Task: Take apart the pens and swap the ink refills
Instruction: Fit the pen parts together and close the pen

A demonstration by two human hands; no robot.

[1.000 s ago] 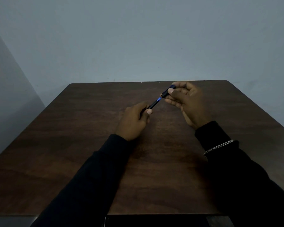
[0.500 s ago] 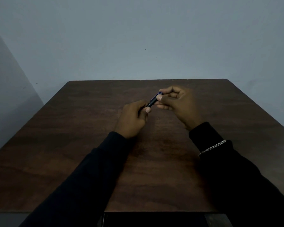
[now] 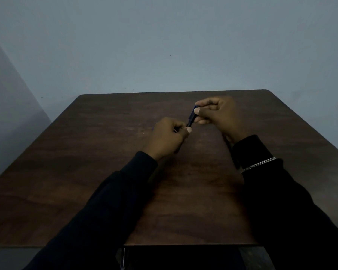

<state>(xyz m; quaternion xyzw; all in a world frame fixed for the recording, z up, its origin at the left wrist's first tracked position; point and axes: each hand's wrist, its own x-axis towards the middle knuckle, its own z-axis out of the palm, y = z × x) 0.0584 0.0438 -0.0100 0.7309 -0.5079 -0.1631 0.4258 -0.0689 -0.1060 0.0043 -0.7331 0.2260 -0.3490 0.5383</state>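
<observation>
A dark pen [image 3: 191, 118] with a blue upper end is held above the middle of the brown wooden table [image 3: 86, 172]. My left hand [image 3: 167, 138] pinches its lower end between thumb and fingers. My right hand [image 3: 220, 116] grips its upper end, thumb pressed on the blue part. Only a short stretch of the barrel shows between the hands. A second dark pen [image 3: 231, 152] lies on the table under my right wrist, mostly hidden by the sleeve.
The table's back edge meets a pale blue wall [image 3: 164, 45]. Its front edge [image 3: 183, 244] lies close to my body. A silver chain bracelet [image 3: 259, 164] sits on my right wrist over a black sleeve.
The hands came together so less of the pen shows between them, then both rose slightly toward the table's far side. The pen now stands steeper.
</observation>
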